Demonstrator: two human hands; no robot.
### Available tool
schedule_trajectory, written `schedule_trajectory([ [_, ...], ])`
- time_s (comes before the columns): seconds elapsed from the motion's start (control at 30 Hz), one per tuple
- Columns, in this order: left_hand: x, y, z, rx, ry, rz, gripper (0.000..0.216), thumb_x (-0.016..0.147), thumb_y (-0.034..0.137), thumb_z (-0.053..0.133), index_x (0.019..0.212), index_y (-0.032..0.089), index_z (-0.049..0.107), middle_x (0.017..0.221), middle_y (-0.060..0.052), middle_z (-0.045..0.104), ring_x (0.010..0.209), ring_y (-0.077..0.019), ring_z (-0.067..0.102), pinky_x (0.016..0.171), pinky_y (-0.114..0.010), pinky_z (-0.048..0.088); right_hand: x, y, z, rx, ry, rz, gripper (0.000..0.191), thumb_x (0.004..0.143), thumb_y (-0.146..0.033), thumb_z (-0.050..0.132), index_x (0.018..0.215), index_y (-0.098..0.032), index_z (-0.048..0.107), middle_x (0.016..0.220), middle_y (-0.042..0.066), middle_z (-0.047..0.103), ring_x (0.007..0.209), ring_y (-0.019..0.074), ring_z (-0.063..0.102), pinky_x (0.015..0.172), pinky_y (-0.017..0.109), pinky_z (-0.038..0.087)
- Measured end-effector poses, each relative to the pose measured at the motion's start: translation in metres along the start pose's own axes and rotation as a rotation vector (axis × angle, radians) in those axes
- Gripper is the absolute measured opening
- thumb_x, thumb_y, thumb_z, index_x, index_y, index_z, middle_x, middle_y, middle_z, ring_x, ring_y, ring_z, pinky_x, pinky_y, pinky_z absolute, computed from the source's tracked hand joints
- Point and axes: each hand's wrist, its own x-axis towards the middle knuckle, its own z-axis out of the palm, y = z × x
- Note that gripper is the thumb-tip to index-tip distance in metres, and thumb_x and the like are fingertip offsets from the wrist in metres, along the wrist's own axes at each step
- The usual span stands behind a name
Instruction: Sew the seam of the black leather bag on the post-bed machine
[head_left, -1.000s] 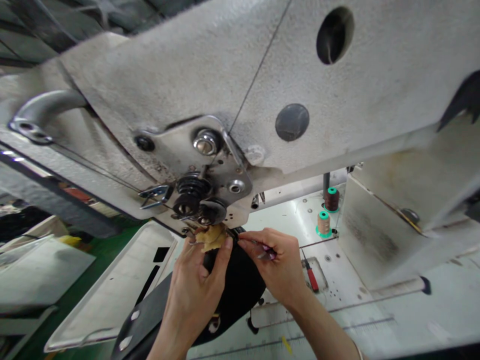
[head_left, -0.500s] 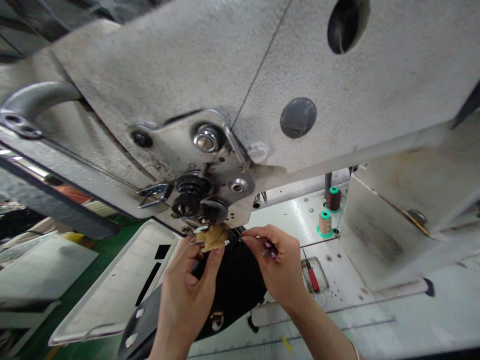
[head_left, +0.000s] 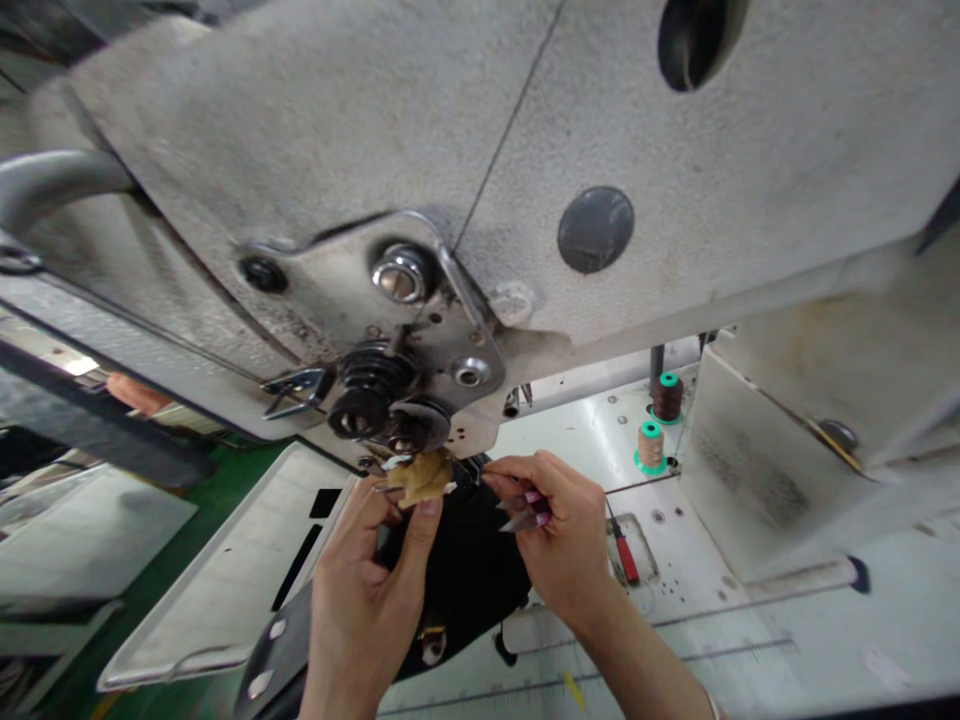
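Note:
Under the head of a big grey sewing machine (head_left: 360, 160), both hands are close to the needle area. My left hand (head_left: 367, 590) has its fingers bent, the thumb tip against the lower edge of a crumpled yellowish piece (head_left: 421, 478) on the machine. What those fingers hold, if anything, is hidden. Thread snips (head_left: 527, 512) with purple handles lie in my right hand (head_left: 566, 535), their blades pointing left. Its thumb and forefinger meet beside the presser foot area; any thread there is too fine to make out. Below both hands is a black workpiece (head_left: 457, 570).
A brown thread cone (head_left: 667, 397) and a beige thread cone (head_left: 651, 448) stand on the white table (head_left: 720, 640). Beside my right wrist lies a red-handled screwdriver (head_left: 624, 555). A pale tray (head_left: 202, 590) is at left over the green floor (head_left: 161, 560).
The snips have turned in my right hand, so their blades now show. My left hand has shifted slightly left in view, and the machine head appears a little further left.

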Motion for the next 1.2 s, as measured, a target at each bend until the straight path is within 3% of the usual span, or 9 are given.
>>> schedule_trajectory([
  [0.47,-0.002,0.000,-0.001,0.004,-0.018,-0.035,0.030,0.091,0.048,0.058,0.078,0.022,0.054,0.087,0.000,0.059,0.084,-0.0160,0.055,0.080,-0.028,0.040,0.001,0.000,-0.001,0.007,0.000,0.007,0.036,0.078,0.004,0.057,0.095,-0.022,0.073,0.077,-0.002,0.067,0.070,0.0124,0.062,0.066,0.023,0.044],
  [0.8,0.000,-0.009,-0.003,0.055,-0.022,0.060,0.024,0.091,0.045,0.060,0.082,0.022,0.059,0.089,-0.001,0.060,0.086,-0.0166,0.056,0.078,-0.029,0.040,0.001,0.002,0.001,0.008,0.002,-0.031,0.034,0.078,0.005,0.061,0.097,-0.020,0.072,0.079,-0.003,0.067,0.070,0.0109,0.062,0.066,0.021,0.043],
  [1.2,-0.001,0.000,0.000,0.018,-0.004,0.002,0.027,0.091,0.047,0.059,0.080,0.022,0.059,0.087,0.000,0.059,0.082,-0.0159,0.054,0.077,-0.029,0.038,0.003,0.001,0.003,-0.028,0.019,-0.032,0.032,0.080,0.003,0.060,0.099,-0.021,0.072,0.084,-0.002,0.071,0.075,0.0118,0.065,0.070,0.022,0.045],
])
